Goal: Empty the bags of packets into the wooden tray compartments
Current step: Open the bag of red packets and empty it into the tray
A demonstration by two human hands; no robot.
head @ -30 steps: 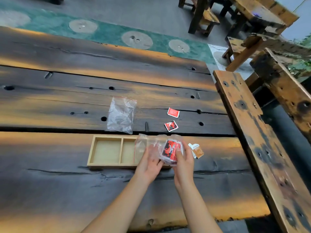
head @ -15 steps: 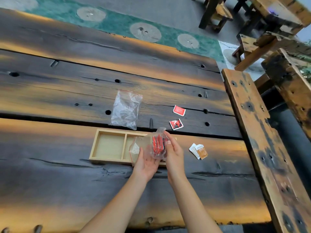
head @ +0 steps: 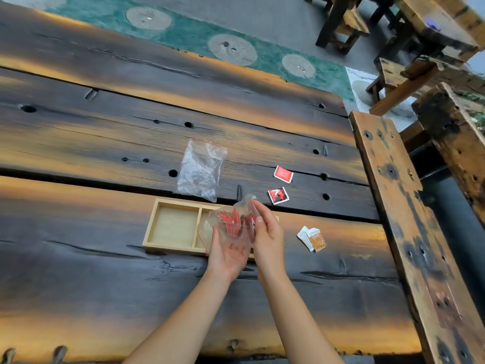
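A light wooden tray (head: 157,224) with compartments lies on the dark plank table; its left compartment holds nothing, its right part is hidden by my hands. Above the tray's middle I hold a clear zip bag of red packets (head: 232,223), tilted. My left hand (head: 225,254) cups it from below, palm up. My right hand (head: 269,236) pinches the bag's upper right side. An empty clear bag (head: 200,170) lies just behind the tray.
Two red packets (head: 283,174) (head: 278,195) lie on the table right of the empty bag. A white and an orange packet (head: 312,239) lie right of the tray. A raised wooden beam (head: 409,232) borders the table's right side.
The bag of red packets has been turned from flat to tilted over the tray; my right hand shifted to its upper side, and my left hand opened beneath it.
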